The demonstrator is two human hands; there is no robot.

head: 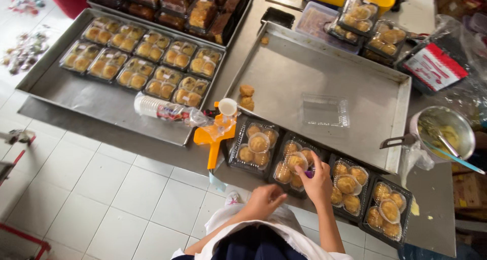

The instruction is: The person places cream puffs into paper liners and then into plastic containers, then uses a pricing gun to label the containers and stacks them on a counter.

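Observation:
My right hand [318, 181] rests on the second clamshell box [293, 162] of golden pastries, fingers pinched on a small purple item [309, 174] at its lid. My left hand [264, 200] is curled shut just in front of the table edge, below that box; I see nothing in it. That box is one of several black-bottomed boxes lined along the near rim of a large steel tray [284, 72], including the first box [256, 144] and two to the right [350, 186], [388, 212]. An empty clear lid [324, 109] and two loose pastries [247, 96] lie in the tray.
An orange tape dispenser [215, 135] and a sleeve of plastic cups [165, 109] lie left of the boxes. A second tray [61, 87] holds several packed boxes. A pot with a spoon [446, 133] stands at the right. White floor tiles [127, 199] lie below.

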